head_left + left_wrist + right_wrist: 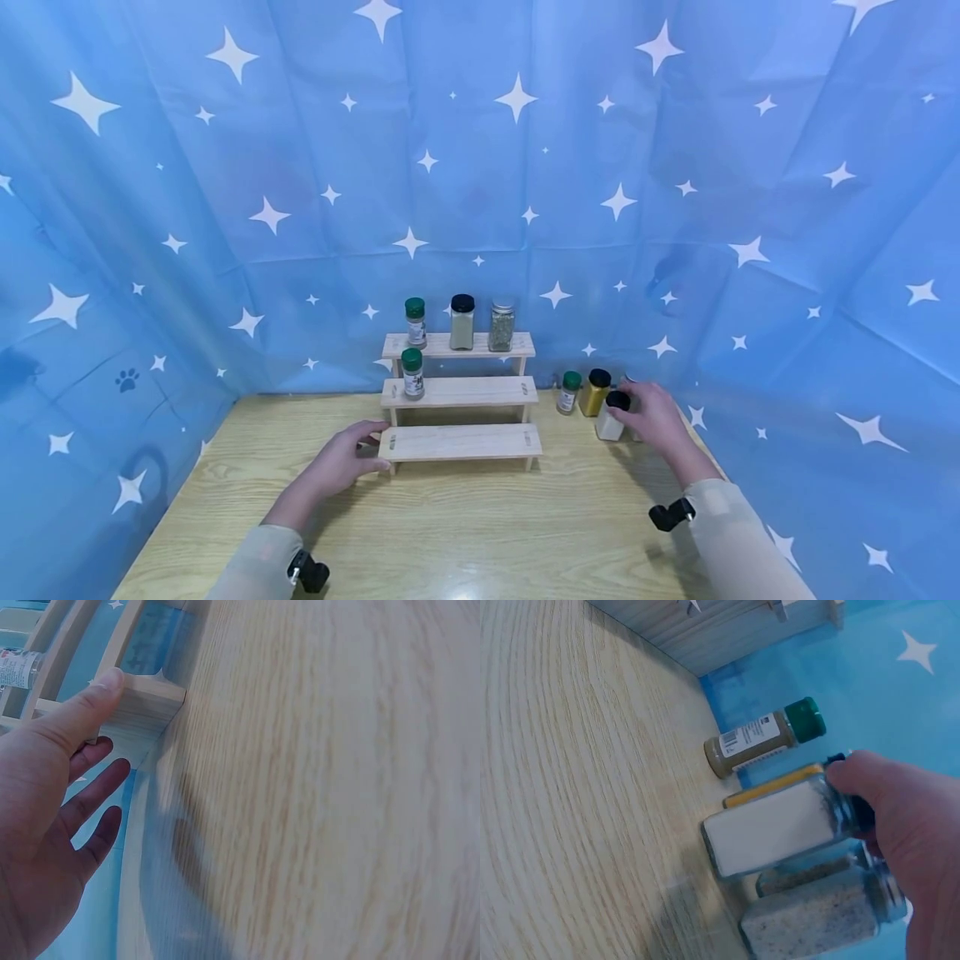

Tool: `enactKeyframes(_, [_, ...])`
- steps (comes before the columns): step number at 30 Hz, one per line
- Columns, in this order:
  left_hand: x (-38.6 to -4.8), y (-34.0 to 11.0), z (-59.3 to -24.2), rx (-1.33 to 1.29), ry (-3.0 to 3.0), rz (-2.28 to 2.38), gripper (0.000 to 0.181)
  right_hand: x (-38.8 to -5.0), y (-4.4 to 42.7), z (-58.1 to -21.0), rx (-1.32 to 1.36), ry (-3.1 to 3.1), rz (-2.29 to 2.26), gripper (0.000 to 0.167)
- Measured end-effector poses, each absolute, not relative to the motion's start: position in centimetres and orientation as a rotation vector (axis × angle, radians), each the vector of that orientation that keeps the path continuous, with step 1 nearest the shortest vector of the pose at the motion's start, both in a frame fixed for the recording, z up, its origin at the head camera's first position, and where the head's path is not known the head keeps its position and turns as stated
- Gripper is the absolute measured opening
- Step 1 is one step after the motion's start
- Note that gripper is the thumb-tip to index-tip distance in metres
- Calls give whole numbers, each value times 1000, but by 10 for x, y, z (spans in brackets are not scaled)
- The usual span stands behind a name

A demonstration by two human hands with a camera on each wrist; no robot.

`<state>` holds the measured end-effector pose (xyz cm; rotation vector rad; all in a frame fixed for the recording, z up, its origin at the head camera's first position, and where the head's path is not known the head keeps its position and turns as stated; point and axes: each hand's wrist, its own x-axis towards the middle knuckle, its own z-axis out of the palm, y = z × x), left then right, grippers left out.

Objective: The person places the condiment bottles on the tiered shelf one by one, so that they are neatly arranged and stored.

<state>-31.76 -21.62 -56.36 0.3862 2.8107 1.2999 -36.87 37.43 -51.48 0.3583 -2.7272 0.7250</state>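
Observation:
A three-tier wooden display rack [465, 443] stands against the back. My left hand [339, 460] grips the left end of its lowest step, thumb at the front edge and fingertips farther back. At the right, my right hand [662, 423] holds a square glass jar of white contents [772, 829] by its black cap. Close beside that jar are a yellow-filled jar with a black cap [595, 395] and a green-capped spice bottle [567, 395]. Two speckled jars, one in front [814, 919], show below it in the right wrist view, partly behind my hand in the head view.
On the top step stand a green-capped bottle [416, 325], a black-capped jar [462, 323] and a silver-lidded jar of green herbs [501, 327]. Another green-capped bottle [412, 375] is on the middle step's left. A blue starred curtain [480, 183] borders the wooden table [465, 525].

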Motion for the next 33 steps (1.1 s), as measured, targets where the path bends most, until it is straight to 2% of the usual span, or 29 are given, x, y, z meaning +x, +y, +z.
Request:
enactKeyframes(15, [-319,-217,-565,398,2806,1300,72,-360,357,-501,412,-2533,745,45])
enactKeyframes(24, [-322,-222,-565,422,2795,1308,73,-362,328,-476,482,-2426,775,38])
enactKeyframes(33, [-320,-220,-568,428,2794,1324,71,-365,291,-449,530,-2406,794,39])
